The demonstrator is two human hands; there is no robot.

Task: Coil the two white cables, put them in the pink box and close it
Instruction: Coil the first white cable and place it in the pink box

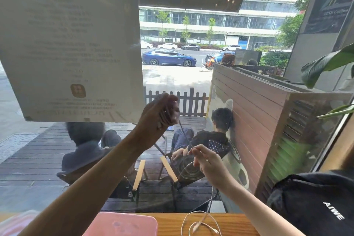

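Note:
My left hand (161, 114) is raised in front of the window, closed around several loops of a white cable (184, 134). That cable runs down and right to my right hand (206, 163), which pinches it between thumb and fingers. From there it drops to the wooden counter (235, 224), where a loose white cable (201, 223) with its plug lies in a loop; whether this is the same cable I cannot tell. The pink box (122, 224) sits at the bottom centre, left of that loop, with its lid on top.
A glass window stands directly behind the counter, with a paper notice (70, 42) stuck on it at upper left. A black bag (314, 205) rests at the right. Two people sit in chairs outside. Something pale pink and blurred (17, 222) lies at the bottom left.

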